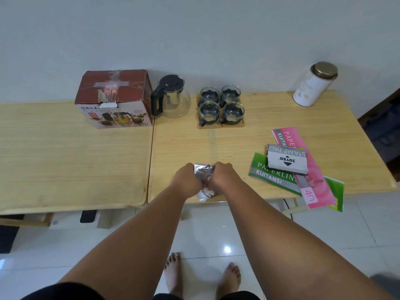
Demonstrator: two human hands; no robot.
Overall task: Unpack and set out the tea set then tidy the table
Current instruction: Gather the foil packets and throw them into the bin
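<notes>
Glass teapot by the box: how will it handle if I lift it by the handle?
The glass teapot looks thin-walled, so probably fragile. It appears empty, likely light. The black lid only seems to rest on top, so tilting might shift it; its side handle could make it swing.

At the back of the tabletop (238, 144), the box (113, 100) is set left of the teapot (172, 97), with four cups (221, 105) grouped to its right. A canister (315, 84) is placed far right; booklets (296, 169) are stacked nearer the front.
</notes>
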